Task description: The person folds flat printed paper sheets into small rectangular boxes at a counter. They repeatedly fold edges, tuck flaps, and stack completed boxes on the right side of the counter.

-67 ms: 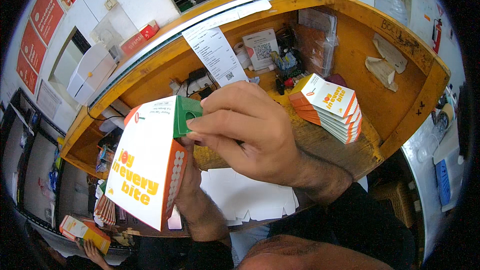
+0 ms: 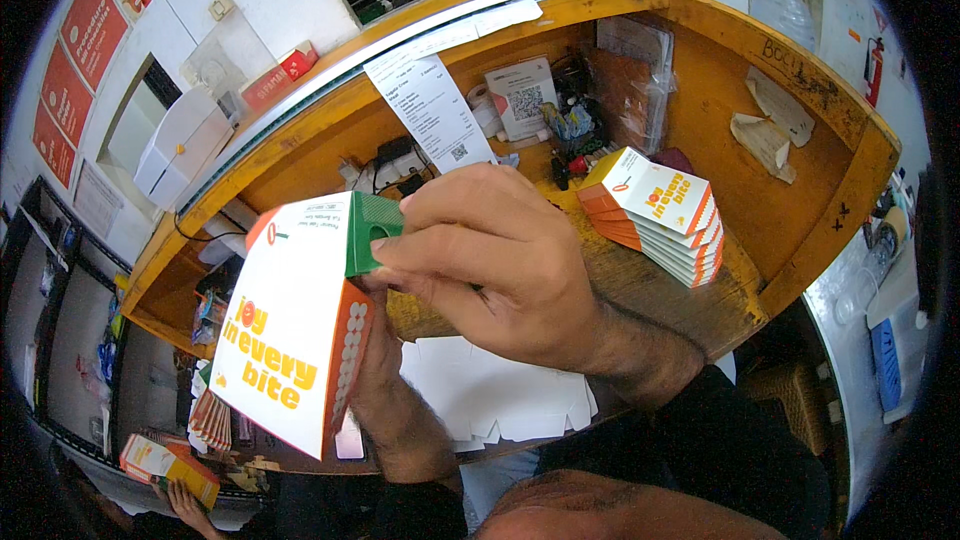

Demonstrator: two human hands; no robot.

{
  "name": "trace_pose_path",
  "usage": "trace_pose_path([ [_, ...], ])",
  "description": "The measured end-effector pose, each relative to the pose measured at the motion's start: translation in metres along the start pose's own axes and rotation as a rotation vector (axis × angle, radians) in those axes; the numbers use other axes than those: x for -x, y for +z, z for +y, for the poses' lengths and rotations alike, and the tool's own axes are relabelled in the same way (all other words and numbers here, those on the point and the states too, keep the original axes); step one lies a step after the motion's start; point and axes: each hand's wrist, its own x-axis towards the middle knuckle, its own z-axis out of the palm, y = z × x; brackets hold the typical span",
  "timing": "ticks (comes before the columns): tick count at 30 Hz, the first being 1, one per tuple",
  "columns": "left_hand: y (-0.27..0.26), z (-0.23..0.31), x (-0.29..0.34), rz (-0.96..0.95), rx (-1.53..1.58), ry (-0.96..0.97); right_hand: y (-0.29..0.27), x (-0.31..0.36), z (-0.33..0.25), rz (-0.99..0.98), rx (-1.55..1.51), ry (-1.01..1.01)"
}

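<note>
A white paperboard food box (image 2: 275, 310) with an orange side, yellow lettering and a green end flap (image 2: 368, 230) is held up tilted at the left, above the counter. My left hand (image 2: 378, 355) grips it from behind and below; most of its fingers are hidden by the box. The fingertips of my right hand (image 2: 510, 265) are pinched together at the green flap, beside its cut-out. Under my hands, flat white card blanks (image 2: 490, 390) lie on the wooden counter. To the right a nested stack of similar boxes (image 2: 660, 210) leans over on its side.
A wooden counter wall (image 2: 790, 70) curves round the far side, with a paper receipt (image 2: 430, 110) hanging over it. Cables, tape rolls and a code stand (image 2: 522, 100) sit beneath. At lower left, another person's hand (image 2: 185, 505) holds a yellow-and-orange box (image 2: 165, 465).
My right fingers have shifted slightly along the green flap, and the thumb is tucked further under. The box has barely moved.
</note>
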Motion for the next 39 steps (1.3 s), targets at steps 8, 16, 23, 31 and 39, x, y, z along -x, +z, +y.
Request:
trace_pose_path([
  [8,0.014,0.041,-0.008,-0.245,-0.061,0.027,-0.004,-0.011,0.008,-0.05,-0.271,-0.031],
  [16,0.031,0.026,0.012,-0.203,0.167,-0.256,-0.002,-0.012,0.0,0.012,-0.173,0.065],
  [23,0.045,0.022,0.005,-0.24,0.148,0.142,-0.011,-0.01,0.003,-0.036,-0.137,0.034],
  [31,0.037,0.047,-0.015,-0.09,0.195,-0.022,-0.008,-0.008,0.009,-0.202,-0.111,0.063],
  [39,0.047,0.048,-0.015,-0.398,0.084,-0.04,0.011,0.004,0.008,-0.095,-0.313,0.305],
])
